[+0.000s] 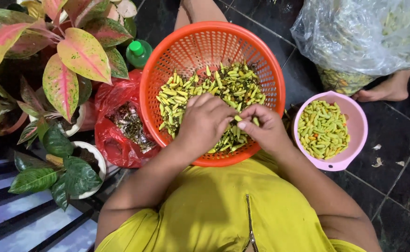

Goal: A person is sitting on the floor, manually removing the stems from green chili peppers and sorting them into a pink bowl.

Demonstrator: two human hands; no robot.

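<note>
Orange plastic, a round slotted basket point(167, 60), sits on the dark tiled floor point(400, 186) right in front of the person in the yellow top, close enough that both arms reach it without stretching. Inside the basket lies a heap of small yellow-green chillies point(191, 91), many with dark stems on. Over the near part of that heap the left hand point(204, 122) is curled knuckles-up, its fingers bent down into the pile; I cannot tell what they grip underneath. Touching it, the right hand point(266, 130) has thumb and forefinger pressed together, pinching one chilli point(238, 118) at its end. Just right of the basket stands a pink bowl point(354, 119) of stemless chillies, handy to that hand. Just left of the basket a red bag point(109, 98) lies open with dark scraps in it. Behind the bowl a clear sack point(354, 32) holds more chillies, beside someone's bare foot point(384, 91). Potted plants point(65, 70) crowd the far left.
</note>
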